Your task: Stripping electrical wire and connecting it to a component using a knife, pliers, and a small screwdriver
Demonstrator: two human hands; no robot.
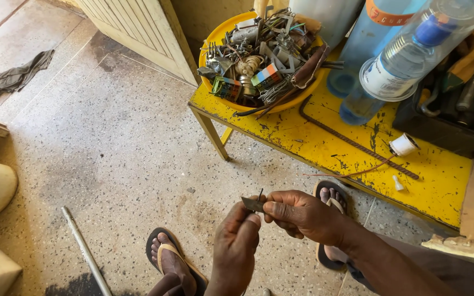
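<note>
Both hands meet low in the view, above the speckled floor (116, 142) and between two sandalled feet. Left hand (237, 241) pinches a small dark metal piece (253, 204) between thumb and fingertips; right hand (297, 214) closes on the same piece from the other side, thumb pressed along its top edge. A thin pin or wire end sticks up from the piece (too small to say which).

As I judge it, the step in hand is fine work on that piece, fitting or freeing the thin end, with both grips clenched on it. What comes next seems to call for a steady pinch from the left hand while the right fingers turn or pull, with care not to drop it.

Beyond, a chipped yellow table (325, 148) carries a yellow bowl (210, 41) heaped with metal scraps, a bent rod (357, 143), a small white spool (403, 145) trailing copper wire, and plastic bottles (407, 55). A grey rag (9, 79) lies well apart on the floor, and a pale pipe (86, 252) lies near the left foot.
</note>
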